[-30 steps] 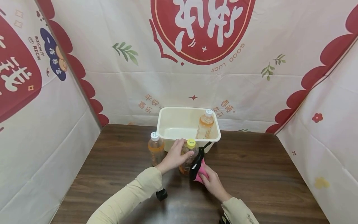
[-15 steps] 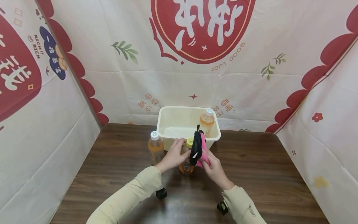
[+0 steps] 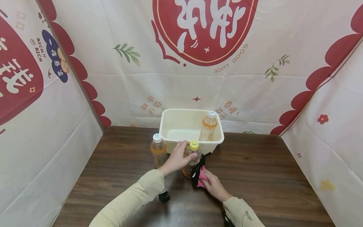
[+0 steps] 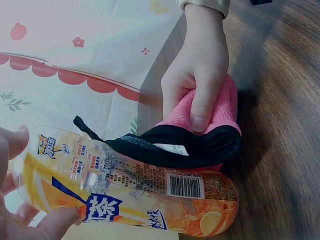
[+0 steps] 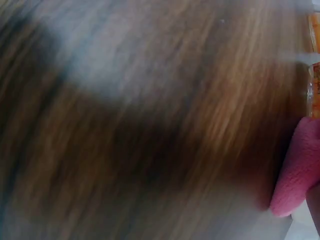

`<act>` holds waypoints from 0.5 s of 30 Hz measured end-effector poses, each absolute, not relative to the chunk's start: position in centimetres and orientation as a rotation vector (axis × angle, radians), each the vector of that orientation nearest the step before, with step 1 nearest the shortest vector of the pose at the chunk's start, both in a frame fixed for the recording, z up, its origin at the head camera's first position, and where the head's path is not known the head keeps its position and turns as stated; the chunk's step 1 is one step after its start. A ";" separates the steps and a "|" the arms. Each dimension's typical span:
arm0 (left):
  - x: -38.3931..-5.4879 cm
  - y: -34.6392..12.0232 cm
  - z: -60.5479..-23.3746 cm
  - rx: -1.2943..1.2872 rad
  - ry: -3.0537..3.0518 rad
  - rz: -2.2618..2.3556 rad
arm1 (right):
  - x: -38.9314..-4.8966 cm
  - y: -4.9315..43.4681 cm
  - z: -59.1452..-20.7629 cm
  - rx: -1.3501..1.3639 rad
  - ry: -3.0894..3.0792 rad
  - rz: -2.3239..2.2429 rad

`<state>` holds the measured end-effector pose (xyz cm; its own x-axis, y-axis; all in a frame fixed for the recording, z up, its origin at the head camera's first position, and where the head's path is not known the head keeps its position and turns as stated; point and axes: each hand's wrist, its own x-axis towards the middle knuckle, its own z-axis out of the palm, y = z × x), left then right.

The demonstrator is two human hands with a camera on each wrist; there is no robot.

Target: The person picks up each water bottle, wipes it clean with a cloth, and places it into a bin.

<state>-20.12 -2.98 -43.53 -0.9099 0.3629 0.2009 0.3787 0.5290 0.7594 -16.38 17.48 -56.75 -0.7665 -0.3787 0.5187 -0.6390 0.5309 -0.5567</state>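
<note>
In the head view a clear plastic drink bottle (image 3: 196,160) with a yellow cap stands upright on the table. My left hand (image 3: 178,158) grips its upper part, thumb on the near side. The left wrist view shows the bottle's orange-and-yellow label (image 4: 135,192) and barcode. My right hand (image 3: 215,186) holds a bunched pink cloth (image 4: 227,107) with a black edge and a short black loop. This cloth lies against the lower side of the bottle. In the blurred right wrist view, only a pink part of the cloth (image 5: 300,170) shows at the right edge.
A cream plastic bin (image 3: 175,118) stands behind the held bottle. Inside its right end is a white-capped bottle (image 3: 208,129) of orange print. Another white-capped bottle (image 3: 158,151) stands left of my left hand on the brown wooden table (image 3: 263,176). Printed fabric (image 3: 195,83) hangs around.
The cloth in my right hand rose along the bottle towards its cap, then came back down to the lower side. My left hand has kept its grip on the bottle.
</note>
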 end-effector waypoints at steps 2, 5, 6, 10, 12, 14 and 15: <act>-20.1 -3.0 -43.6 -0.653 -2.728 -1.377 | -16.2 17.5 -56.8 0.834 -2.458 1.082; -20.1 -2.9 -43.7 -0.648 -2.736 -1.381 | -15.9 17.4 -55.9 0.814 -2.416 1.094; -20.1 -2.9 -43.7 -0.649 -2.738 -1.380 | -15.7 17.3 -55.3 0.806 -2.385 1.101; -20.1 -3.0 -43.6 -0.650 -2.739 -1.372 | -14.9 16.3 -50.8 0.781 -2.215 1.164; -20.1 -3.0 -43.5 -0.654 -2.728 -1.370 | -14.8 15.8 -48.3 0.776 -2.145 1.204; -20.0 -3.0 -43.5 -0.663 -2.714 -1.368 | -15.0 15.4 -46.3 0.783 -2.107 1.225; -20.0 -3.0 -43.5 -0.669 -2.710 -1.367 | -15.1 15.4 -45.6 0.787 -2.101 1.232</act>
<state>-20.04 -3.04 -43.54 -0.9068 0.3604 0.2185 0.3899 0.5205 0.7596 -15.10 15.35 -45.64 -0.6617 -0.1987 0.7229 -0.7280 0.4010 -0.5561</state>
